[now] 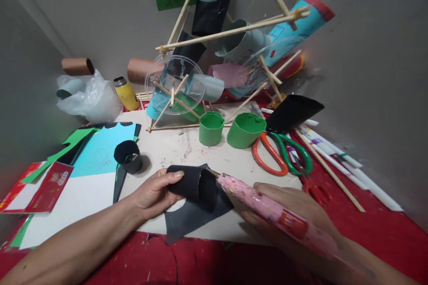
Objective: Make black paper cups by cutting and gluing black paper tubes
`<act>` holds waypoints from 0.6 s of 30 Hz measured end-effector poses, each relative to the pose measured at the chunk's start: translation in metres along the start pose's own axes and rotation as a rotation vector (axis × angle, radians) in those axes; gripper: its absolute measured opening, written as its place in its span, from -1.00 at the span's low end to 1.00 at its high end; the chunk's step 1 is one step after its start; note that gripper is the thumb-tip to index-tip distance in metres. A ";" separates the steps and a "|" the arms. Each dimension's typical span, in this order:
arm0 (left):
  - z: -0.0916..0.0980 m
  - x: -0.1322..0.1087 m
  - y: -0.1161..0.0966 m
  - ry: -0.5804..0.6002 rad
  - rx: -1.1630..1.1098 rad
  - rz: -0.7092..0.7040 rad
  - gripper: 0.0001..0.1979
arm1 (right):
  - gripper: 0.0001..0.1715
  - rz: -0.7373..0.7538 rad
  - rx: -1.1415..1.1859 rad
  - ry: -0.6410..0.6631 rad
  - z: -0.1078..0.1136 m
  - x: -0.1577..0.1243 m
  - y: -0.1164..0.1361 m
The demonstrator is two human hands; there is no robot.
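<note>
My left hand [160, 191] is closed on a rolled black paper tube [187, 181], its thumb lying on top. In my right hand [281, 213] is a pink glue gun [257, 200], smeared with old glue. Its metal nozzle points left and reaches the upper edge of the tube's open right end; whether it touches cannot be told. Under the tube lies a cut sheet of black paper [197, 221]. A short black paper ring [128, 156] stands to the left. Beyond my hands stand two green paper cups [211, 129], [245, 131].
A stick frame [230, 33] with clear plastic lids and paper tubes rises at the back. Orange-handled scissors [270, 156] and green-handled scissors [302, 153] lie right, near white rolled sticks [374, 187]. Blue paper [100, 151], a yellow bottle [126, 93] and a plastic bag [95, 100] are left.
</note>
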State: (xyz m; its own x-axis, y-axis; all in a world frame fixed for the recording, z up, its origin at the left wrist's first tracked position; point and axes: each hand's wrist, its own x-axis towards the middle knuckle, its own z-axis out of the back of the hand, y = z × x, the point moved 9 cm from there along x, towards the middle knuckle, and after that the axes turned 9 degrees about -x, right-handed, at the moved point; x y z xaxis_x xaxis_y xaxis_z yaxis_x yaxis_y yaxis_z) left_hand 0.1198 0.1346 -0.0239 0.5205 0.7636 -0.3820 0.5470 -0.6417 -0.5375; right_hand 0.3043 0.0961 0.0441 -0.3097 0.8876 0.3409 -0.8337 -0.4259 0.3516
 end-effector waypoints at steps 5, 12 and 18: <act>0.002 0.000 0.000 -0.012 -0.014 0.003 -0.71 | -0.51 0.081 0.109 -0.036 0.002 0.001 0.003; 0.005 0.000 0.001 -0.031 -0.032 0.005 -0.67 | -0.59 0.064 0.097 0.031 0.001 0.002 0.001; 0.007 0.000 0.001 -0.040 -0.023 0.010 -0.67 | -0.59 0.066 0.152 0.018 0.001 0.002 0.001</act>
State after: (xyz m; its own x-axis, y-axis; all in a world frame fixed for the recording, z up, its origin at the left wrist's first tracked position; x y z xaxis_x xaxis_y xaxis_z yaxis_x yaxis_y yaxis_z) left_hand 0.1157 0.1348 -0.0298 0.4998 0.7589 -0.4174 0.5572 -0.6507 -0.5159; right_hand 0.3029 0.0972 0.0460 -0.3705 0.8595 0.3522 -0.7329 -0.5035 0.4577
